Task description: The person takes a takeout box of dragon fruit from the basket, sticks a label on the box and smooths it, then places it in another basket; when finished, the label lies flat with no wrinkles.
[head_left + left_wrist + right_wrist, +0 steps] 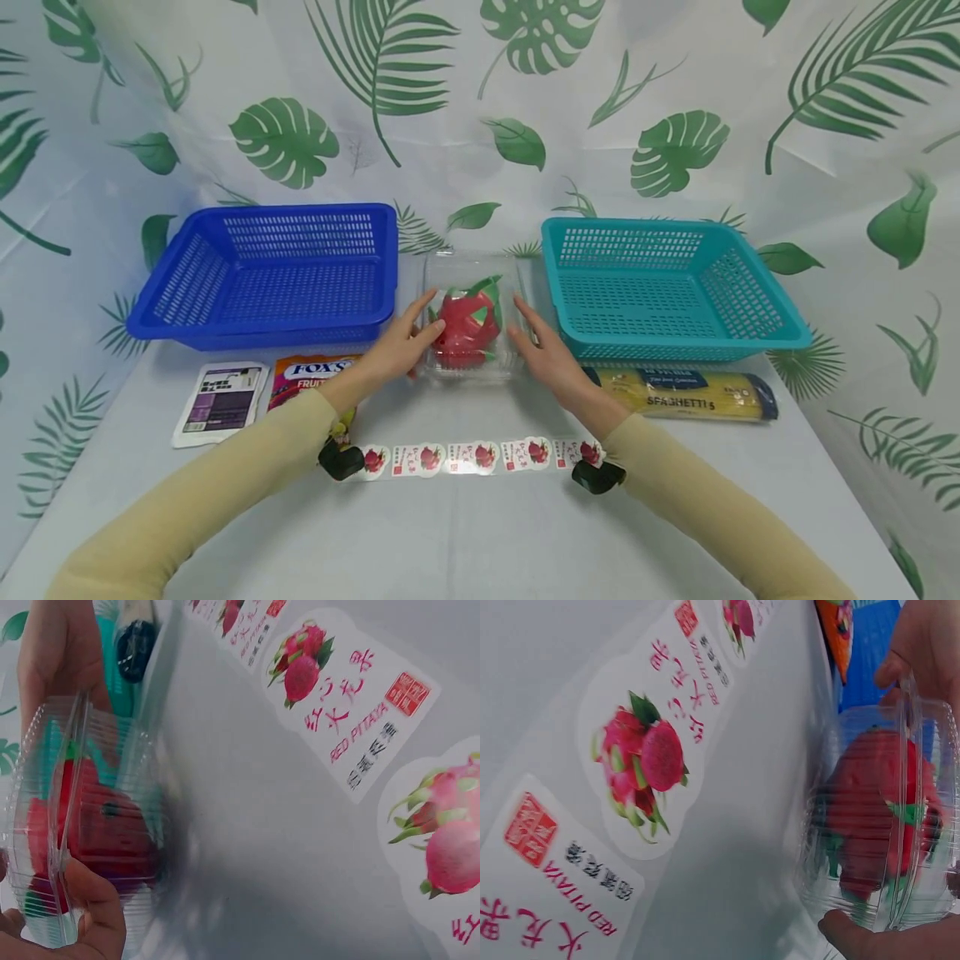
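A clear plastic clamshell box (442,271) sits mid-table between the two baskets, its lid down over a red dragon fruit (467,329) with green tips. My left hand (397,343) grips the box's left side; in the left wrist view its thumb bends over the rim. On the opposite side my right hand (551,358) holds the box, thumb at the rim and fingers along the wall. In front lies a strip of labels (472,457), printed with dragon fruit pictures and "RED PITAYA". Some fingertips are hidden behind the box.
A blue basket (300,325) stands at the left and a teal basket (675,340) at the right. Before them lie a white-and-purple packet (222,404), an orange Fox's sweets bag (300,371) partly under the left arm, and a spaghetti pack (675,396).
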